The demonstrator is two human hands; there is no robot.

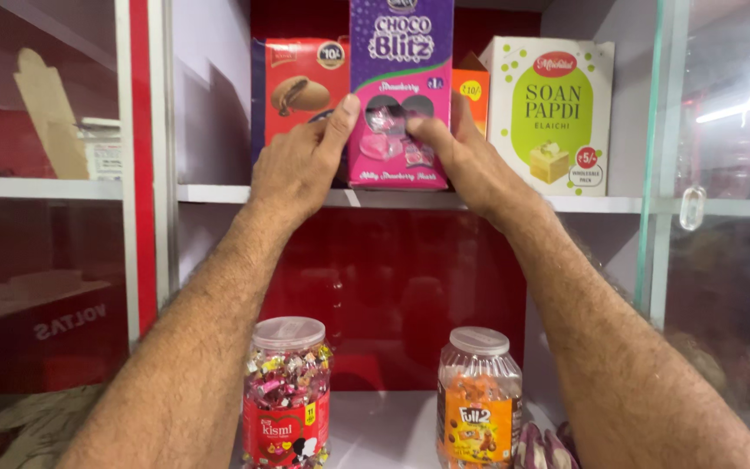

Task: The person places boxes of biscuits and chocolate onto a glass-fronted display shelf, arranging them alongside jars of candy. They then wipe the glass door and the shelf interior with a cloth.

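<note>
Hands first: my left hand and my right hand are both up at the upper shelf, closed on a tall pink and purple carton of sweets that stands upright between them. My left palm lies against the carton's left edge with the thumb laid across its front, the thumb tip just beside the small clear window in the middle of the face. My right hand comes in from the other side, its thumb pressed on the front of the carton near the lower right of that window and its other digits going round the right edge, where I cannot see them. The carton's base sits at the front lip of the white shelf, though my hands cover enough of it that I cannot tell if it rests fully there. Just behind my left hand stands a red biscuit box, touching or nearly touching the carton's left side. Behind my right hand an orange box shows only as a narrow strip, and beside that is a white and green sweet box. On the lower shelf, well below my forearms, stand a clear jar of wrapped candies with a red label and a clear jar with an orange label, set apart from each other.
</note>
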